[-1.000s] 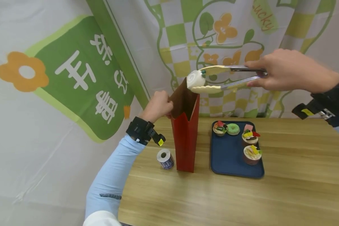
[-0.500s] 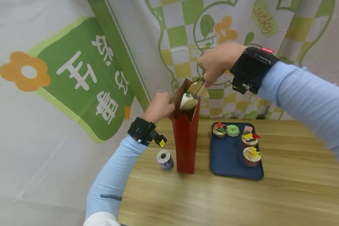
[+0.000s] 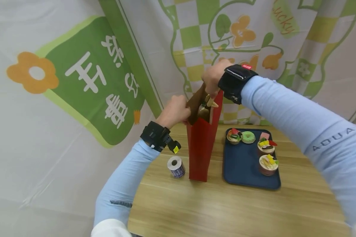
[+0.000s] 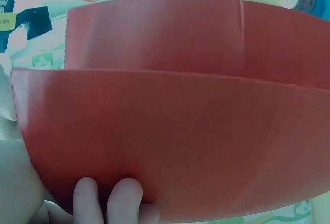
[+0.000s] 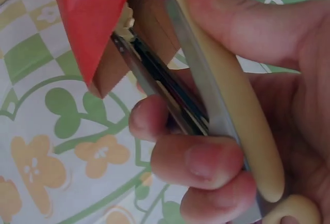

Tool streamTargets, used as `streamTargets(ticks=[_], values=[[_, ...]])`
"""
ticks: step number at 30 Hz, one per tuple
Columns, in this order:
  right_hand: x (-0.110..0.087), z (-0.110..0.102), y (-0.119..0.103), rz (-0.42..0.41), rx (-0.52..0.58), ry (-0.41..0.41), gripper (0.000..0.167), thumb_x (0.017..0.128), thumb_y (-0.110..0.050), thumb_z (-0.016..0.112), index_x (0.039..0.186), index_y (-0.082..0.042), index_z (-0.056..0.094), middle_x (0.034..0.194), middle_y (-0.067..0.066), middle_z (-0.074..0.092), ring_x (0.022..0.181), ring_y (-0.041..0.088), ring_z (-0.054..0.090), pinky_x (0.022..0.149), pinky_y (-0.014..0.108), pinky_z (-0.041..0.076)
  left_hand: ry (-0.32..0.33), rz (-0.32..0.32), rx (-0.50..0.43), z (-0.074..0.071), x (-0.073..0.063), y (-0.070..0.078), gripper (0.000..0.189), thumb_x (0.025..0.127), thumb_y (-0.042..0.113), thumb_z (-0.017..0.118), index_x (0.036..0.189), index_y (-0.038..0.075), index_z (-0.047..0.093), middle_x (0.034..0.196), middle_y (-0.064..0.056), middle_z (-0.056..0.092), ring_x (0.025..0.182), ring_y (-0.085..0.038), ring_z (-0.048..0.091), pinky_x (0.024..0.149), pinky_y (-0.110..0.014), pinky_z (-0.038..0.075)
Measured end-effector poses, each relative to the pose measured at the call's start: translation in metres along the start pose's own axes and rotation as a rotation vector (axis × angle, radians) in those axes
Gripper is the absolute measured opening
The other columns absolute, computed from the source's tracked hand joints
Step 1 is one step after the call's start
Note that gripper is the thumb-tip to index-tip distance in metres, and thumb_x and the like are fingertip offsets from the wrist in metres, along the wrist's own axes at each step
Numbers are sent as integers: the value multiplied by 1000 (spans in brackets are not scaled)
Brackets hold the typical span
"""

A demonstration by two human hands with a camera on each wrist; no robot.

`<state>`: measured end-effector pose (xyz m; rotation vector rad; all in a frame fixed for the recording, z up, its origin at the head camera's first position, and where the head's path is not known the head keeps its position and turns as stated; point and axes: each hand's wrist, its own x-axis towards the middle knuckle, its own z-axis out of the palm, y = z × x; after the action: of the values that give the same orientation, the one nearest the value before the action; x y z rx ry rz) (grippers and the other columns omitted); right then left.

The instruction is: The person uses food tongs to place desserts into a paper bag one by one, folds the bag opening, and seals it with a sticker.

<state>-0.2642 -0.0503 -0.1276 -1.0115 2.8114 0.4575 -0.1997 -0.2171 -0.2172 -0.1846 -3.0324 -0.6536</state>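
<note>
Right hand: the right hand [image 3: 214, 76] is closed around the tongs [image 5: 234, 100], thumb along one arm and fingers wrapped about the other, with the two arms slightly apart
Tongs: they run down from the right palm into the bag mouth, the pale yellow heads between the paper walls; whether these carry anything cannot be made out
Left hand: the left hand [image 3: 175, 112] grips the left rim of the bag, fingertips against the red outer face
Red paper bag: the red paper bag [image 3: 199, 151] stands tall, long axis upright, brown mouth facing up; it lies directly under the right hand and just right of the left, which is the nearer, touching it
Key relation: the mouth sits between the two hands, below the right one, and the tongs' length slants down through that opening
Label roll: the label roll [image 3: 176, 167] is below the left hand, beside the foot of the bag
Blue tray: the blue tray [image 3: 240, 164] lies below and to the right of the right hand, with a green donut [image 3: 248, 137] along its far edge
Wooden table: the wooden table [image 3: 178, 207] spreads beneath both hands
</note>
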Motion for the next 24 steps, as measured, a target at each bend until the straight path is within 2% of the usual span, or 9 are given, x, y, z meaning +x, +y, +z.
streamTargets(ticks=[3, 6, 9, 10, 13, 17, 21, 24], values=[[-1, -5, -2, 13, 16, -23, 9, 82, -24, 62, 79, -16, 60, 83, 0, 54, 78, 20, 47, 68, 38, 40, -10, -11, 12, 0, 0, 1, 18, 93, 4, 49, 82, 2, 62, 75, -10, 71, 57, -17, 70, 45, -23, 43], [-4, -16, -4, 43, 38, -67, 12, 85, -25, 59, 90, -15, 61, 93, 3, 55, 85, 22, 47, 70, 36, 41, -16, -11, -3, 1, 0, 0, 17, 94, 3, 49, 87, 1, 64, 74, -11, 70, 55, -16, 69, 44, -22, 41], [-5, -26, -8, 72, 50, -101, 21, 85, -30, 62, 98, -14, 63, 104, 6, 57, 91, 23, 47, 74, 37, 44, -7, 0, -24, 2, 1, -2, 16, 94, 3, 49, 92, -1, 64, 75, -13, 70, 56, -18, 70, 44, -21, 42], [-5, -27, -9, 76, 57, -103, 21, 85, -31, 62, 98, -15, 64, 107, 6, 57, 93, 24, 47, 75, 37, 44, -4, 2, -34, 2, 0, -3, 15, 94, 3, 49, 93, -2, 64, 76, -13, 70, 58, -20, 71, 44, -22, 42], [-2, -27, -12, 73, 59, -90, 16, 84, -31, 63, 88, -17, 67, 101, 5, 59, 91, 22, 50, 75, 37, 46, 1, 3, -60, 4, -1, -4, 13, 94, 4, 50, 94, -1, 62, 79, -13, 70, 60, -22, 72, 45, -22, 44], [8, -16, -15, 48, 23, -41, 15, 84, -27, 59, 77, -19, 69, 85, -1, 61, 83, 19, 52, 74, 37, 47, 2, 15, -60, 6, -2, -2, 14, 94, 4, 50, 90, 1, 63, 77, -11, 71, 58, -19, 71, 44, -22, 42], [19, 6, -18, 2, -28, 19, 11, 82, -21, 61, 80, -15, 71, 75, -3, 61, 77, 17, 54, 78, 43, 49, 4, 23, -21, 7, -1, 1, 20, 94, 4, 50, 81, 3, 64, 72, -9, 70, 54, -16, 68, 43, -22, 38], [29, 24, -19, -18, -52, 48, 9, 81, -17, 61, 80, -12, 68, 76, 0, 60, 75, 19, 54, 81, 48, 50, 8, 28, -8, 7, 0, 3, 22, 95, 5, 49, 79, 4, 65, 71, -8, 71, 53, -15, 67, 43, -22, 39]])
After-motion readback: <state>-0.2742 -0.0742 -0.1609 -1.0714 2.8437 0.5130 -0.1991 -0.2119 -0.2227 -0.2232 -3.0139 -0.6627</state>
